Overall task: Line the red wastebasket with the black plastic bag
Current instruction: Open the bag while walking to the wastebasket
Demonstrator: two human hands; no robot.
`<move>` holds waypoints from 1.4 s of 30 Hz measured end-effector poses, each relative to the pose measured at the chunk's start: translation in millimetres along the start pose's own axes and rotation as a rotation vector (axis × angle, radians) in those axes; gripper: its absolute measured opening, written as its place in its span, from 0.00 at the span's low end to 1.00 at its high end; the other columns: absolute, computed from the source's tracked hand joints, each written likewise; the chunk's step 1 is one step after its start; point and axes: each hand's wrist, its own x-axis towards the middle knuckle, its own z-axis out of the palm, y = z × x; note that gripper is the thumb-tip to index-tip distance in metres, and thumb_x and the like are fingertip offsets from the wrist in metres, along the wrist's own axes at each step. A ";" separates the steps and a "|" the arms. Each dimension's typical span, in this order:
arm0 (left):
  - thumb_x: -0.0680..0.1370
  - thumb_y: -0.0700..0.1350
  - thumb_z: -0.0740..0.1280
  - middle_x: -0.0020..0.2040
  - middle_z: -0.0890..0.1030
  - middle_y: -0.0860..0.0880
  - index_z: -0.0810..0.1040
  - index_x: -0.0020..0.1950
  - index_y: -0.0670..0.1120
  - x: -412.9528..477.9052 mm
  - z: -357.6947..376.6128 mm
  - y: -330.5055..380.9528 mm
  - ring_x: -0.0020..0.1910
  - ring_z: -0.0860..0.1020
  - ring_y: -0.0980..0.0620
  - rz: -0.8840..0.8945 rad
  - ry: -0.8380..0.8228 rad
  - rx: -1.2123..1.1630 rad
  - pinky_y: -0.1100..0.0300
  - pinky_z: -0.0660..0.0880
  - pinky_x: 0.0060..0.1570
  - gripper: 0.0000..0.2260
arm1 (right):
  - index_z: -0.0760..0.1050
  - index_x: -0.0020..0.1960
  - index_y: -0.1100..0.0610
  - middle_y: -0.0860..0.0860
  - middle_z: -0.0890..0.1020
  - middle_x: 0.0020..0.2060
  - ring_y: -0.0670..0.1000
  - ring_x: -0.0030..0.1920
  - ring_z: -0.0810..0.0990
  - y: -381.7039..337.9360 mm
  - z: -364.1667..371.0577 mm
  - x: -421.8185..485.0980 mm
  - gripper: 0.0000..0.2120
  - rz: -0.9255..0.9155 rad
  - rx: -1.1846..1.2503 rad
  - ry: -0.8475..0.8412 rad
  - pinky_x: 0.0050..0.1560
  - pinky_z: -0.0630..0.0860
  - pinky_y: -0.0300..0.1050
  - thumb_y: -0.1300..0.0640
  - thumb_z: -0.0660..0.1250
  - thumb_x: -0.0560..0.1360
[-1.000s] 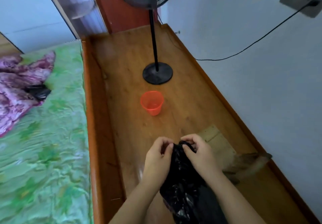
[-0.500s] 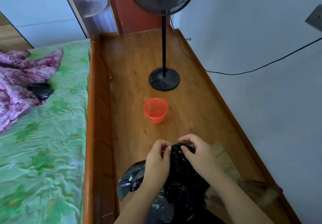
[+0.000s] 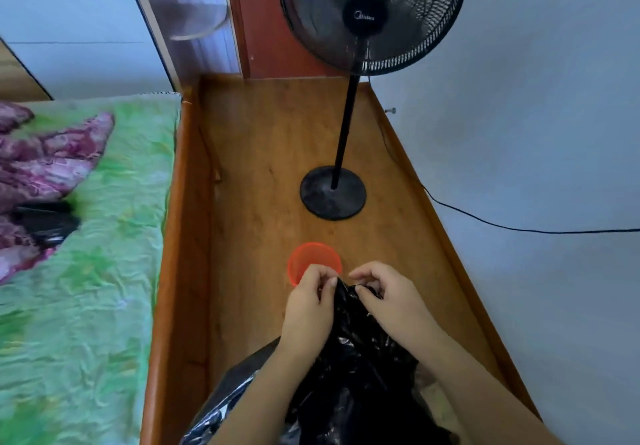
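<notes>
A small red wastebasket [image 3: 310, 258] stands upright and open on the wooden floor, just beyond my fingers, its near rim hidden by my left hand. The crumpled black plastic bag [image 3: 353, 358] hangs in front of me, its top edge pinched between both hands. My left hand [image 3: 308, 306] grips the bag's top edge on the left. My right hand [image 3: 384, 295] grips the same edge on the right, fingers curled. The bag's lower part spreads out below my forearms.
A black pedestal fan stands on its round base [image 3: 333, 192] beyond the basket, with its cord [image 3: 519, 229] running along the right wall. A bed with a green sheet [image 3: 86, 271] and wooden frame [image 3: 180, 237] borders the left. The wall [image 3: 536, 133] closes the right.
The view has tilted up and moved closer to the wastebasket. My hands, still holding the bag's top edge, now sit right at the basket's near rim. More of the bag has spread out below.
</notes>
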 end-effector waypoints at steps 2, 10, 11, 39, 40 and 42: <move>0.77 0.39 0.62 0.35 0.76 0.59 0.70 0.40 0.57 23.5 -7.3 -3.5 0.37 0.74 0.67 0.000 0.033 0.018 0.76 0.68 0.33 0.13 | 0.75 0.46 0.47 0.41 0.77 0.43 0.33 0.44 0.73 -2.7 4.5 23.2 0.10 -0.011 0.031 -0.003 0.42 0.67 0.23 0.62 0.65 0.73; 0.78 0.40 0.61 0.35 0.77 0.55 0.72 0.41 0.53 86.5 -8.4 -12.9 0.36 0.75 0.66 -0.073 0.132 0.009 0.75 0.68 0.32 0.09 | 0.69 0.55 0.42 0.36 0.74 0.52 0.33 0.54 0.70 6.4 6.3 93.6 0.14 -0.077 0.045 -0.233 0.52 0.66 0.25 0.53 0.67 0.71; 0.78 0.40 0.61 0.34 0.77 0.55 0.71 0.40 0.54 93.2 -8.2 -12.9 0.35 0.75 0.66 -0.079 0.155 0.008 0.75 0.67 0.31 0.10 | 0.68 0.54 0.40 0.35 0.73 0.52 0.32 0.54 0.70 6.8 6.1 105.0 0.15 -0.088 0.045 -0.268 0.51 0.66 0.24 0.53 0.67 0.71; 0.68 0.49 0.74 0.38 0.79 0.60 0.75 0.37 0.56 274.8 167.9 -283.8 0.33 0.76 0.62 -0.034 0.230 0.251 0.72 0.68 0.31 0.08 | 0.74 0.42 0.56 0.50 0.78 0.41 0.42 0.44 0.75 329.1 113.9 376.8 0.02 -0.475 0.207 -0.259 0.43 0.70 0.30 0.60 0.64 0.74; 0.69 0.46 0.73 0.38 0.79 0.58 0.75 0.37 0.54 274.3 173.3 -297.9 0.33 0.76 0.61 -0.015 0.230 0.265 0.72 0.68 0.31 0.08 | 0.75 0.43 0.56 0.50 0.79 0.42 0.42 0.45 0.76 340.4 120.2 375.9 0.03 -0.508 0.211 -0.246 0.44 0.71 0.31 0.59 0.63 0.74; 0.72 0.43 0.71 0.33 0.78 0.54 0.76 0.35 0.50 271.5 182.9 -319.1 0.31 0.74 0.61 0.015 0.232 0.283 0.71 0.66 0.31 0.07 | 0.75 0.42 0.56 0.48 0.79 0.39 0.41 0.43 0.76 359.8 128.5 372.0 0.04 -0.549 0.202 -0.194 0.43 0.71 0.30 0.58 0.62 0.73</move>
